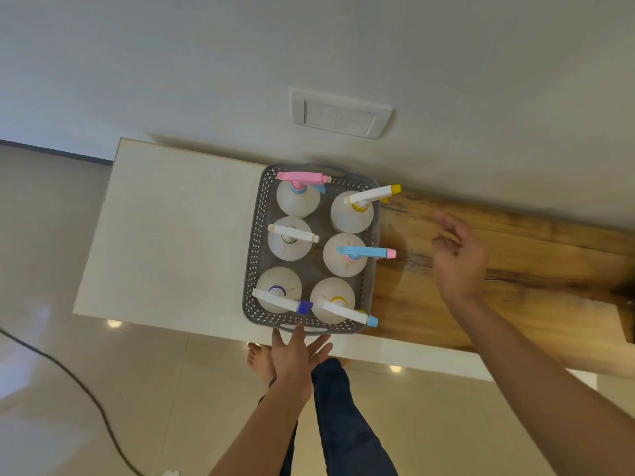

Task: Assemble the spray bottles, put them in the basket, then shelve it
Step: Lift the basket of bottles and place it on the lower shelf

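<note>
A grey perforated basket (253, 249) stands on a white surface (165, 228) against the wall. Inside it stand several white spray bottles with trigger heads on: a pink head (302, 176), a white head with a yellow nozzle (372, 194), a light blue head (366, 251), and others in white. My left hand (297, 355) has straight, spread fingers, with the fingertips at the basket's near handle. My right hand (458, 259) hovers to the right of the basket over a wooden slab (515, 269), fingers loosely curled and holding nothing.
A white switch plate (340, 115) is on the wall behind the basket. The white surface's front edge runs just below the basket, with glossy tiled floor (103, 389) beneath. A dark cable (86, 393) crosses the floor at left. My leg and bare foot (259, 362) are near the edge.
</note>
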